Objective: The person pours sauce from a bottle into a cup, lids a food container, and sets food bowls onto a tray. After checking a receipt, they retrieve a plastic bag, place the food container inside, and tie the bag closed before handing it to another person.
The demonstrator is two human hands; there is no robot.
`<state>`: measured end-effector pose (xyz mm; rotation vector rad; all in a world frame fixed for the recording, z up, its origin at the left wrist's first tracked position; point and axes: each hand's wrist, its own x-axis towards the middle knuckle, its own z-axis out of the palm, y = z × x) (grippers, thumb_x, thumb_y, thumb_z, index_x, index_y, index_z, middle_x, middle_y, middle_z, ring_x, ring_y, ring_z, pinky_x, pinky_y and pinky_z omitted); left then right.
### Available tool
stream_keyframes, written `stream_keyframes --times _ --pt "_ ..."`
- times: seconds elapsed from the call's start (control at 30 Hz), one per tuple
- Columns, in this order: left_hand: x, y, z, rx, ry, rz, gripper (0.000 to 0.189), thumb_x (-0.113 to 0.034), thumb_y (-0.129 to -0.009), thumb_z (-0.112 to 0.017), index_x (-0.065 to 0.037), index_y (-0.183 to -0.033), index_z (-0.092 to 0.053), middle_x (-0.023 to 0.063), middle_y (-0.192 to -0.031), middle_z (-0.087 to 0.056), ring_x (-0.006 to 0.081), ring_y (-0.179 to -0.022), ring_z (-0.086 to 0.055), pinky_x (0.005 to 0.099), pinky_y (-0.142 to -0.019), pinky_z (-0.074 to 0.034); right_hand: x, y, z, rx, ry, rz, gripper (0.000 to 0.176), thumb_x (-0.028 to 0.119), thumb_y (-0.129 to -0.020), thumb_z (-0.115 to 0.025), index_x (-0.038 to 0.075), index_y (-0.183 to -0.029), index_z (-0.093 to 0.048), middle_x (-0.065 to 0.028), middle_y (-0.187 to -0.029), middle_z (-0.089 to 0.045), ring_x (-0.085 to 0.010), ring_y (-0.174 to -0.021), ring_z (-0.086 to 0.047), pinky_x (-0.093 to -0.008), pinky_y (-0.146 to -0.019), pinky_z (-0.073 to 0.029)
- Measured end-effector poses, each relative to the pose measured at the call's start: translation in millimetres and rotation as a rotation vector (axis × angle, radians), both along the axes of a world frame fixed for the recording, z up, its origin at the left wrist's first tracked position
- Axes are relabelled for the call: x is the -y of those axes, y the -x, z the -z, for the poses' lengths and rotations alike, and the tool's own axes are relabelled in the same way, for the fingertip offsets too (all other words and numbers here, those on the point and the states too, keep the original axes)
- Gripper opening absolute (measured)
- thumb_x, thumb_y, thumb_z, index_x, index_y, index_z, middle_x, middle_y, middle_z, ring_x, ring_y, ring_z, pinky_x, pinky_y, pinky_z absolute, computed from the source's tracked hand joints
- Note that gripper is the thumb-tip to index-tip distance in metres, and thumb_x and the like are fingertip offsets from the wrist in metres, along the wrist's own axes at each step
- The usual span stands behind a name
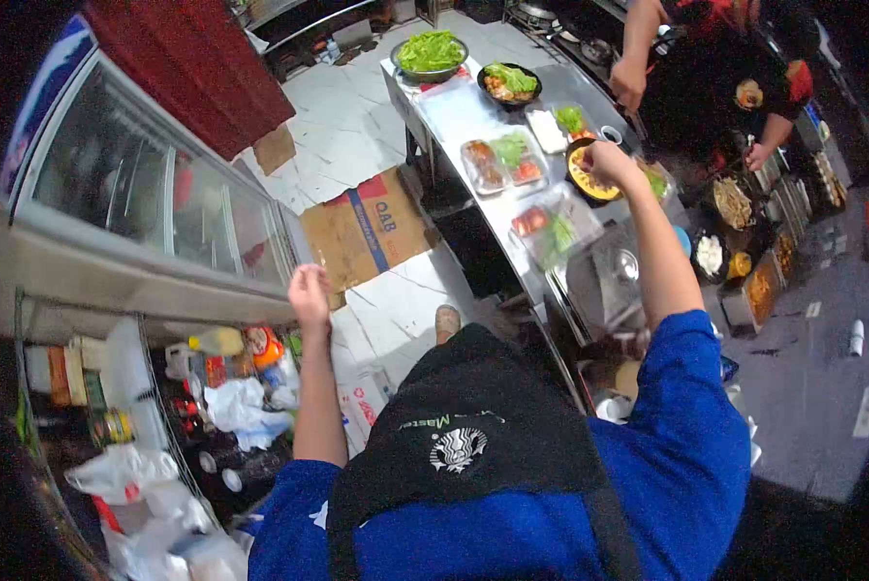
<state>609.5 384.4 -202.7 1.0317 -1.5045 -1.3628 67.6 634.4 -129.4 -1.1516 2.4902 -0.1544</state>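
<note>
My right hand (pixel 611 167) reaches over a round black bowl (pixel 604 192) with yellow food in it. Its fingers point down at the food and look pinched together; what they hold, if anything, is hidden. Around that bowl on the metal table are a clear tray with lettuce and tomato (pixel 557 230), another tray with browned meat, lettuce and tomato (pixel 504 162), and a white container (pixel 547 131). My left hand (pixel 309 295) hangs in the air beside the glass-door fridge, fingers loosely curled, with nothing visible in them.
A metal bowl of lettuce (pixel 430 53) and a black bowl of food (pixel 509 84) stand farther along the table. A co-worker's hand (pixel 628 82) is across it. Flattened cardboard (pixel 372 228) lies on the floor by the fridge (pixel 154 194). Shelves with bottles and bags (pixel 129 474) stand lower left.
</note>
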Motion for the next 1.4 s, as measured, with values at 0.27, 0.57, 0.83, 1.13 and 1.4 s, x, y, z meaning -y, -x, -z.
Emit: stream_keyframes --times 0.27,0.57,0.83,1.13,1.4 --pt "73 75 71 0.046 -0.447 -0.123 0.015 -0.017 -0.094 -0.051 -0.008 -0.084 -0.057 0.0005 -0.077 -0.059 0.0065 -0.062 -0.051 0.0202 -0.055 -0.041 114 62 84 -0.165 -0.181 -0.051 0.022 0.015 -0.077 -0.067 -0.007 -0.078 -0.067 -0.0277 -0.082 -0.065 -0.0359 -0.081 -0.067 -0.0440 -0.076 -0.053" --pt "189 149 122 0.127 -0.388 0.162 0.016 -0.018 -0.096 -0.050 -0.007 -0.088 -0.056 0.0006 -0.078 -0.057 0.0056 -0.063 -0.048 0.0194 -0.055 -0.039 153 107 131 -0.100 -0.198 0.155 0.014 0.008 -0.077 -0.063 -0.002 -0.086 -0.069 -0.0264 -0.088 -0.066 -0.0359 -0.089 -0.066 -0.0442 -0.079 -0.053" --pt "226 209 111 0.402 -0.427 0.494 0.021 -0.018 -0.097 -0.051 -0.004 -0.084 -0.060 -0.0004 -0.081 -0.059 0.0073 -0.067 -0.047 0.0229 -0.063 -0.037 163 118 121 -0.207 -0.351 0.383 0.019 0.006 -0.081 -0.052 0.000 -0.089 -0.068 -0.0244 -0.090 -0.066 -0.0376 -0.084 -0.066 -0.0457 -0.075 -0.054" --pt "233 218 124 0.471 -0.529 0.539 0.019 -0.017 -0.096 -0.050 -0.004 -0.088 -0.061 0.0005 -0.086 -0.062 0.0097 -0.077 -0.052 0.0238 -0.073 -0.040 168 108 130 -0.208 -0.355 0.446 0.020 0.006 -0.082 -0.049 -0.005 -0.087 -0.066 -0.0240 -0.086 -0.066 -0.0374 -0.082 -0.067 -0.0463 -0.070 -0.055" --pt "236 213 117 0.552 -0.627 0.361 0.020 -0.013 -0.095 -0.050 -0.002 -0.082 -0.061 0.0038 -0.086 -0.063 0.0112 -0.085 -0.055 0.0252 -0.082 -0.041 163 92 160 -0.227 -0.146 0.539 0.015 0.001 -0.078 -0.049 -0.009 -0.075 -0.059 -0.0298 -0.079 -0.062 -0.0436 -0.075 -0.064 -0.0497 -0.066 -0.052"
